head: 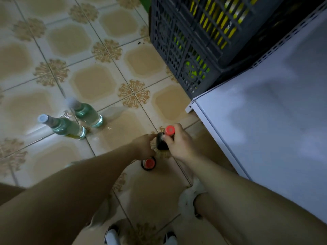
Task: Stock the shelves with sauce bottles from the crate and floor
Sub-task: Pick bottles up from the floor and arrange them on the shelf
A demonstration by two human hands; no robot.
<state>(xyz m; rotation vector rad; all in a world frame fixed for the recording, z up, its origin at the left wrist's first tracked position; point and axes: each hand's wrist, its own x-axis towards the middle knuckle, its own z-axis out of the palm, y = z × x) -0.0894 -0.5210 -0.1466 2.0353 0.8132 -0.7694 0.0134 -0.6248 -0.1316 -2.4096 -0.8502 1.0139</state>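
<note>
Dark sauce bottle with red cap (163,141) at lower centre of frame, neck inside right hand (179,145), whose fingers and thumb curl round it just under cap. Left hand (144,145) against bottle's left side, index finger stretched to its shoulder; grip or mere touch cannot be told. Both forearms enter from bottom edge. Second red-capped dark bottle (149,163) stands on patterned tiled floor (106,82) just below left hand, body mostly hidden. Grey slatted plastic crate (177,50) at upper right, yellow-green contents unclear.
</note>
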